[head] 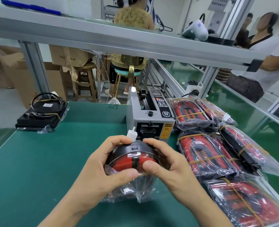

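Note:
A red and black part in a clear plastic bag point(132, 158) is held upright over the green bench mat, just in front of the grey tape dispenser point(149, 118). My left hand point(101, 167) grips its left side, thumb across the lower front. My right hand point(165, 163) grips its right side, with the thumb pressed on the red face near a black strip. A white connector point(132, 134) sticks up behind my left fingers. The bag's loose end point(129, 192) hangs below the part.
Several bagged red and black parts bound with rubber bands point(217, 145) are piled on the right. A black bagged part with a coiled cable point(42, 113) lies at the far left. The bench's green mat point(53, 161) spreads to the left. People stand and sit beyond the frame rail point(135, 40).

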{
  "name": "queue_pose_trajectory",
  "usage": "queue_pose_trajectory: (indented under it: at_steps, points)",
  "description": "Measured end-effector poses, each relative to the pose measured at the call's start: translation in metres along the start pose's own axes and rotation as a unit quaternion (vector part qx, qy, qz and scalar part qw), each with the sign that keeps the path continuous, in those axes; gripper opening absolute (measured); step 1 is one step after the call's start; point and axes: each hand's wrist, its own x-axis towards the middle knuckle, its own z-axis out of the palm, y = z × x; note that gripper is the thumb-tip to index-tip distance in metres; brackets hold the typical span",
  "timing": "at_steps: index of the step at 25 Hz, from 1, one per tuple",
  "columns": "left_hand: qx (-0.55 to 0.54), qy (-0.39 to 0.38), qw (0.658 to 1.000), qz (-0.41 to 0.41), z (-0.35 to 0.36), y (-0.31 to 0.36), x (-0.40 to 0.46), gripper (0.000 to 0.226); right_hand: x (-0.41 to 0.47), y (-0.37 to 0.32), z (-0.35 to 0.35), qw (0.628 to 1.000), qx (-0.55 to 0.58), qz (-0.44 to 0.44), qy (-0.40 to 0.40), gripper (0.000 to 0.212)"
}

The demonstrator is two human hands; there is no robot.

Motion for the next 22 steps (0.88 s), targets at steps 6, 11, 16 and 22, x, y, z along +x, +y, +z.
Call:
queue_pose_trajectory:
  at_steps: [6,11,16,22]
  points:
    - [0.059,0.055,0.996,0.026,0.009,0.003,-0.006,0.058,0.012,0.006,-0.003,0.998,0.062,-0.005,-0.026,0.046]
    - [0.033,0.037,0.999,0.013,0.003,0.002,0.002,0.059,0.015,0.008,0.000,0.997,0.077,0.006,-0.028,0.047]
    - [-0.005,0.089,0.996,-0.003,-0.005,0.000,0.002,0.063,0.012,0.030,-0.016,0.974,0.069,0.087,0.196,0.014]
    - [0.005,0.124,0.992,0.012,-0.001,-0.006,0.000,0.069,0.051,0.052,-0.030,0.934,-0.018,0.221,0.281,0.021]
